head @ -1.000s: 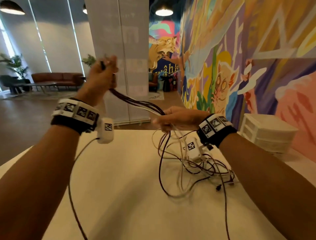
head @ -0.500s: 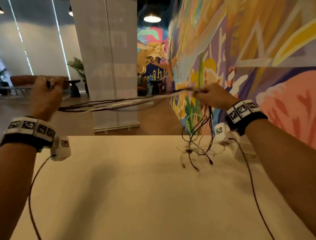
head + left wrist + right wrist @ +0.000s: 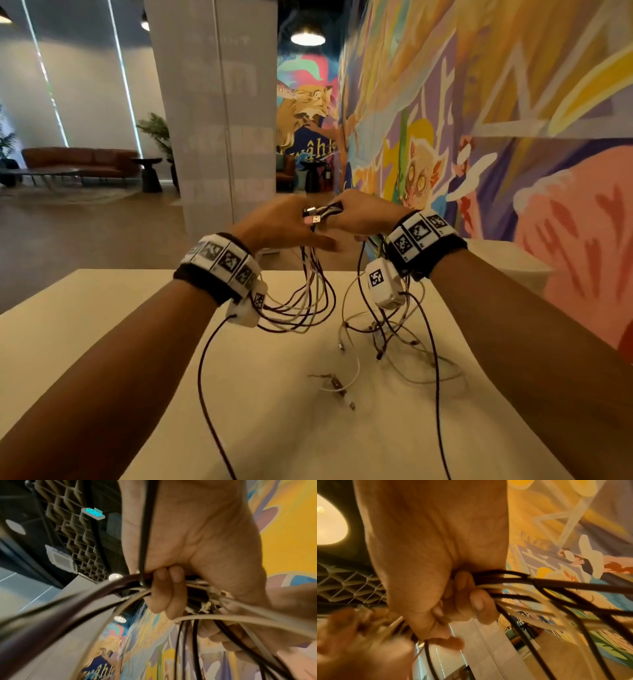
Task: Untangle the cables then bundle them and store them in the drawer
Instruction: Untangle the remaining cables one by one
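- Head view: left hand [image 3: 274, 226] and right hand [image 3: 363, 216] meet above the bench [image 3: 137, 359], both gripping the cables [image 3: 308, 301] near their USB plugs [image 3: 313, 217].
- Loops hang; ends trail on the bench.
- Light, limp strands; best gripped behind the plugs.

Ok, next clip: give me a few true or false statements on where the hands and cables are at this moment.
1. Both hands meet in the air above the table. True.
2. The right hand is idle, holding nothing. False: its fingers curl round a bundle of dark and white cables.
3. The cable plugs are gathered between the two hands. True.
4. All cable lengths are lifted clear of the table. False: loose cable ends lie on it.
5. The left hand grips cables. True: fingers are curled round them in the left wrist view.
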`<action>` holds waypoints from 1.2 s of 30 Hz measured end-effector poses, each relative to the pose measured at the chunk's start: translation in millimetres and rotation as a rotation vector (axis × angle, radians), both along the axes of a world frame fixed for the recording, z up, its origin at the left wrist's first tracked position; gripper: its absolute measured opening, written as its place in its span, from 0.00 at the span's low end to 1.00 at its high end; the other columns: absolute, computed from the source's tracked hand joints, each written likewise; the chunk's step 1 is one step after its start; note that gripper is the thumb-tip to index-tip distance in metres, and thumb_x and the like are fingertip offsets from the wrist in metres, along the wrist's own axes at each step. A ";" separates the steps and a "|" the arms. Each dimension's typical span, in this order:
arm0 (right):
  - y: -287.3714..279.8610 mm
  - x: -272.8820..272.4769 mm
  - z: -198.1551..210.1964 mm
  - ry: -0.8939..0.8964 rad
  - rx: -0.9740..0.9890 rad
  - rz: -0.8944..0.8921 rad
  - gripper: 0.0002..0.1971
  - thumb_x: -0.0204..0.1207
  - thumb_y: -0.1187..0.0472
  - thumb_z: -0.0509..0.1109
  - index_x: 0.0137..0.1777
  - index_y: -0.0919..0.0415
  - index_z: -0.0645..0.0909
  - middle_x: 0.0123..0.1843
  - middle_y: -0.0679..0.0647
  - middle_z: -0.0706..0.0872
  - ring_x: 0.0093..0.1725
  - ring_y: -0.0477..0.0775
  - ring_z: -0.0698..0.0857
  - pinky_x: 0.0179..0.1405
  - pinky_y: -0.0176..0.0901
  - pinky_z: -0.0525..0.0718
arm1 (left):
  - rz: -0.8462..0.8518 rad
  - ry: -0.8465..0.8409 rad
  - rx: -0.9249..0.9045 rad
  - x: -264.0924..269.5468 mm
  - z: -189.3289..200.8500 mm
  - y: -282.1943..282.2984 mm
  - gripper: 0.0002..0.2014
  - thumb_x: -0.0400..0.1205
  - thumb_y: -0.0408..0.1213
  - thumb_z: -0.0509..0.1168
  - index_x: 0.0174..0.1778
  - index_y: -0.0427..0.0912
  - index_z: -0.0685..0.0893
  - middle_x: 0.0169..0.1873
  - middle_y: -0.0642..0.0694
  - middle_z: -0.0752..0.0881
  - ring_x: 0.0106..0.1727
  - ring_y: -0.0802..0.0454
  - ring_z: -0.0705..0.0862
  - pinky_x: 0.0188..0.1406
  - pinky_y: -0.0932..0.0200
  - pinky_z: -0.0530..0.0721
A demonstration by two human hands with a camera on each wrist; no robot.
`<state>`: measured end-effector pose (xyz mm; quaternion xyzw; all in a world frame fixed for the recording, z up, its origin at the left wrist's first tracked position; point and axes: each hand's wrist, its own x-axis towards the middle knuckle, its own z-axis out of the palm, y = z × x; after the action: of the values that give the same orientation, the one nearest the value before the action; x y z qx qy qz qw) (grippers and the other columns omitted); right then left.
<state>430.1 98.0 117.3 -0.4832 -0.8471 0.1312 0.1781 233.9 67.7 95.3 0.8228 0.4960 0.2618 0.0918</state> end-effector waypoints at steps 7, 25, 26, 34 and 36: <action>-7.6 38.9 -15.8 0.345 -0.212 0.189 0.10 0.81 0.56 0.83 0.43 0.58 0.85 0.35 0.55 0.85 0.39 0.56 0.86 0.49 0.52 0.84 | 0.024 -0.368 0.048 -22.3 16.6 2.5 0.04 0.87 0.37 0.73 0.55 0.42 0.90 0.43 0.45 0.88 0.41 0.60 0.86 0.43 0.62 0.85; 11.3 76.0 -84.8 0.562 -0.279 0.134 0.11 0.93 0.58 0.67 0.55 0.65 0.83 0.45 0.55 0.93 0.59 0.61 0.95 0.56 0.53 0.88 | 0.390 -1.403 0.414 -103.7 45.7 10.9 0.09 0.77 0.30 0.68 0.38 0.50 0.87 0.31 0.53 0.85 0.29 0.58 0.81 0.23 0.60 0.75; 9.5 77.6 -85.9 0.467 -0.299 0.172 0.12 0.94 0.56 0.66 0.52 0.62 0.83 0.43 0.53 0.91 0.57 0.62 0.95 0.52 0.48 0.85 | 0.383 -1.453 0.443 -108.8 48.8 9.5 0.10 0.75 0.28 0.68 0.37 0.50 0.88 0.30 0.54 0.86 0.31 0.57 0.83 0.26 0.59 0.78; 22.8 84.8 -62.0 0.790 -0.066 0.061 0.19 0.93 0.43 0.63 0.53 0.60 0.81 0.31 0.43 0.71 0.29 0.46 0.70 0.35 0.43 0.73 | 0.389 -1.441 0.432 -115.4 35.0 10.4 0.08 0.77 0.31 0.70 0.39 0.50 0.87 0.32 0.53 0.85 0.29 0.57 0.82 0.26 0.60 0.75; 26.9 85.5 -51.6 0.835 0.025 0.009 0.21 0.93 0.41 0.63 0.55 0.60 0.83 0.32 0.43 0.74 0.31 0.47 0.72 0.35 0.45 0.72 | 0.386 -1.387 0.406 -115.0 29.4 11.9 0.08 0.80 0.31 0.69 0.41 0.51 0.87 0.32 0.52 0.84 0.25 0.59 0.79 0.22 0.62 0.73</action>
<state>515.6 124.9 65.7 -0.3827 -0.7057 0.3065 0.5115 118.9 79.6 124.7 0.3679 0.4018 0.8186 0.1820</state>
